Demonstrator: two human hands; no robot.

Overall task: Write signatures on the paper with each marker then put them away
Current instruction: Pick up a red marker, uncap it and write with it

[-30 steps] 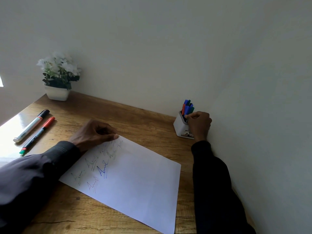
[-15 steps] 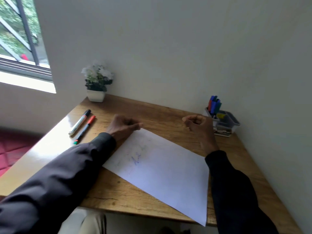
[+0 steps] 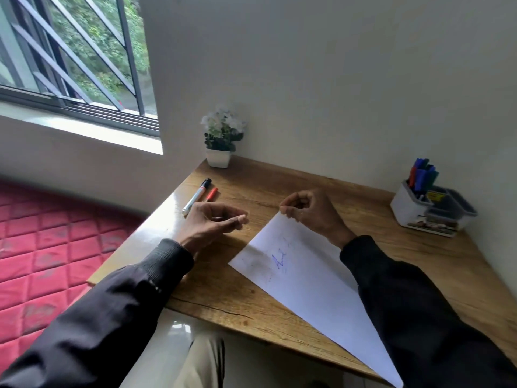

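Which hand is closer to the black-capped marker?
Left. The left hand is beside the near end of the black-capped marker; the right hand pinches the paper corner, farther right.

Pot plant on desk corner; perhaps a red mattress.

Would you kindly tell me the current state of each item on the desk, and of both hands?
Black-capped marker: capped, lying on the desk.
Red-capped marker: capped, lying beside it, partly hidden.
Paper: flat, signed, overhanging the near edge.
Holder: upright, markers standing in one compartment.
Left hand: loosely curled, empty.
Right hand: curled at the sheet's far corner; grip unclear.
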